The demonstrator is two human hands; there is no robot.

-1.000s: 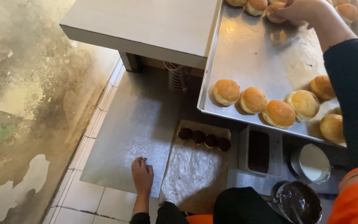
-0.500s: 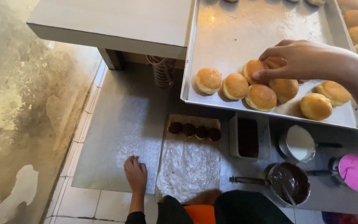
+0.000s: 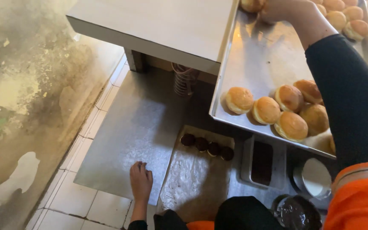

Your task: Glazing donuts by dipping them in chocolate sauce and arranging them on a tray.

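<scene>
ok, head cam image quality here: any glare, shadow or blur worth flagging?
Head view: soft glare on the metal tray and a sheen on the plastic-covered board; the right hand is cut off by the top edge, slightly soft; under the table lies deep shadow; the left hand on the floor sheet looks sharp.

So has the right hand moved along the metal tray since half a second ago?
Yes. The right hand has gone from the cluster of buns near the tray's front edge up to the buns at its far end.
</scene>
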